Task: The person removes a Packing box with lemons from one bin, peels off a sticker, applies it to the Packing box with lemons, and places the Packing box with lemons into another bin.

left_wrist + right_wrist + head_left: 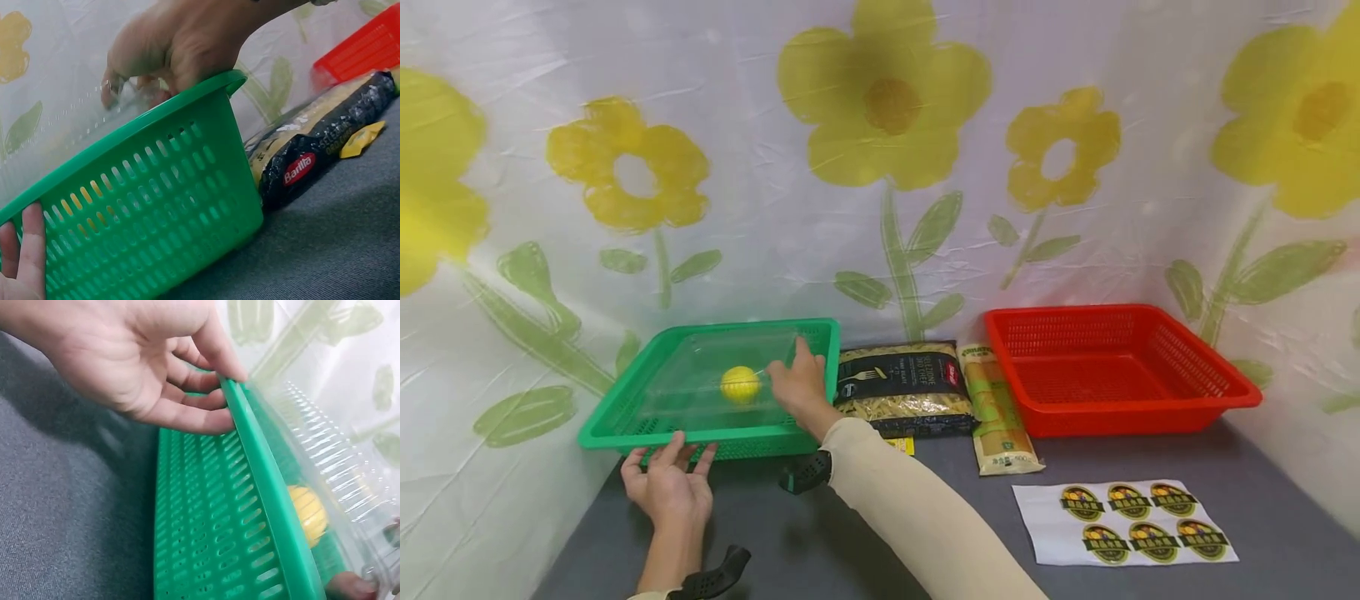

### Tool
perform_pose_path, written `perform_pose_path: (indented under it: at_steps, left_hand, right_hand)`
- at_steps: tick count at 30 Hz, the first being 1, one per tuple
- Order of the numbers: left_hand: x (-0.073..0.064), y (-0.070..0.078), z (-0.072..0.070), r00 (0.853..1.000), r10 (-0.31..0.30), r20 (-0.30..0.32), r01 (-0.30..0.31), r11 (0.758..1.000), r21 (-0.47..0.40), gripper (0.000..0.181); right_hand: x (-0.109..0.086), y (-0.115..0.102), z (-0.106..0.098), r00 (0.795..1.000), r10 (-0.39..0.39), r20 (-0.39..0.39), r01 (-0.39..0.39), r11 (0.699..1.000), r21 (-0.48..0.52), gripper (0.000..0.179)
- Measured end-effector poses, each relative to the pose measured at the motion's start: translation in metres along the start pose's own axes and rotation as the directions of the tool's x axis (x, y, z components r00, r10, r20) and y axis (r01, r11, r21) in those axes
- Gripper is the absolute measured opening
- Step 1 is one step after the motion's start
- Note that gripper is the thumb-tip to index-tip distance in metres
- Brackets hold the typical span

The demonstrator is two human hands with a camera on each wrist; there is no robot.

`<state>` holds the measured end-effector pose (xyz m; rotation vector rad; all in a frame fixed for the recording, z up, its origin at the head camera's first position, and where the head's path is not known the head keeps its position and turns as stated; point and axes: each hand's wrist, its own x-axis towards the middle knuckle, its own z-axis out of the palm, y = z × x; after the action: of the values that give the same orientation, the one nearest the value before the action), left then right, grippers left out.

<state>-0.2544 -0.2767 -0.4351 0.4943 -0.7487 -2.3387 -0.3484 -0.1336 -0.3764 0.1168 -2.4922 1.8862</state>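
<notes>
At the left of the head view stands a green slotted plastic basket (625, 433). My left hand (673, 492) grips its front rim, and in the right wrist view its fingers (197, 415) curl under that rim. A clear plastic box (700, 362) with ridged edges lies tilted across the basket's opening. My right hand (805, 387) pinches this box near its right edge; the fingertips are partly hidden. A yellow round textured ball (741, 384) shows through the clear plastic. Whether it lies inside the box or under it, I cannot tell.
Right of the basket lie a black Barilla pasta bag (906, 383) and a long noodle packet (1000, 408). A red basket (1138, 421) stands at the back right, behind a white sheet of round stickers (1052, 525). A small yellow packet (902, 445) lies before the pasta.
</notes>
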Motion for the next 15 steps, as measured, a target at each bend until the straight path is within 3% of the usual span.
perform_pose_path:
  at_steps: [8, 15]
  left_hand:
    - [0.005, 0.002, -0.001, 0.999, 0.021, 0.025, -0.021, 1.0, 0.003, 0.057]
    - [0.003, 0.004, 0.0, 0.999, 0.007, 0.039, -0.008, 1.0, 0.026, 0.054]
  right_hand:
    - [-0.001, -0.01, -0.015, 0.998, -0.06, -0.025, 0.061, 0.995, 0.075, 0.062]
    - [-0.004, -0.017, -0.045, 0.993, -0.1, -0.067, 0.104, 0.993, 0.054, 0.062]
